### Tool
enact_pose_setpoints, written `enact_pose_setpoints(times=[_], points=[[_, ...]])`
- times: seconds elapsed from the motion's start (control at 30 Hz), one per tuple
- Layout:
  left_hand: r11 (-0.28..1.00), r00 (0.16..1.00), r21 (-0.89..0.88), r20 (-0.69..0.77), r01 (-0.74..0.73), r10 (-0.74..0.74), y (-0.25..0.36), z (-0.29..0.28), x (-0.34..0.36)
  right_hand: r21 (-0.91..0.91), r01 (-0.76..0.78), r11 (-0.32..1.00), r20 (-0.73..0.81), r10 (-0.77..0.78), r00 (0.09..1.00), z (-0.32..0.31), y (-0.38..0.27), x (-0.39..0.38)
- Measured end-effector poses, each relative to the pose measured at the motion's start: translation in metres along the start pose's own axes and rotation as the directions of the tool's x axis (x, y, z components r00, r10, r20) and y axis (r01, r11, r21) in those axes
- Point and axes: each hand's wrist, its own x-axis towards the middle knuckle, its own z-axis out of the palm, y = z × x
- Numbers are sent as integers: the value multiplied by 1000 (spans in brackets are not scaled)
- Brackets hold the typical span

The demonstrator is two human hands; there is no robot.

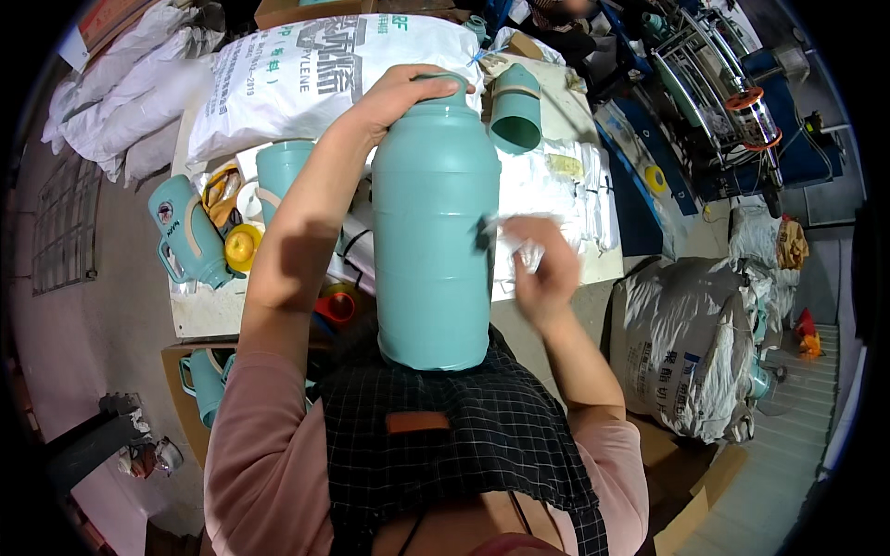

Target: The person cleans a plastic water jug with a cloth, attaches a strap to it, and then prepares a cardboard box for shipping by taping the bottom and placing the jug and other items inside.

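5 teal flask shells [434,222], 2 sacks [306,74]

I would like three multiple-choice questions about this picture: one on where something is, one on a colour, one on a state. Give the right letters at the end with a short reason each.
1. Where does the left hand rest?
A. on top of the tall flask body
B. on the grey sack
C. on the workbench

2. What colour is the tall flask body?
A. red
B. teal
C. white

3. How does the tall flask body stand?
A. lying on its side on the floor
B. upside down on the workbench
C. upright against the person's apron

Answers: 1 A, the palm covers the flask's neck. 2 B, its whole shell is teal. 3 C, its base sits at the checked apron and its neck points up, while the right hand presses a small white piece to its side.
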Motion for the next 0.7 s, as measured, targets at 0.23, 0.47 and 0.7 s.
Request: enact_pose_setpoints(times=[0.23, 0.47, 0.7], points=[[1000, 1000, -11, -9, 12, -12, -8, 22, 14, -229, 157, 961, 127, -130, 983, 3, -7, -6], [995, 996, 93, -89, -24, 32, -13, 22, 17, -185, 170, 968, 143, -145, 979, 6, -7, -18], [992, 989, 123, -148, 10, 9, -13, 26, 16, -143, 175, 974, 162, -152, 975, -1, 0, -18]])
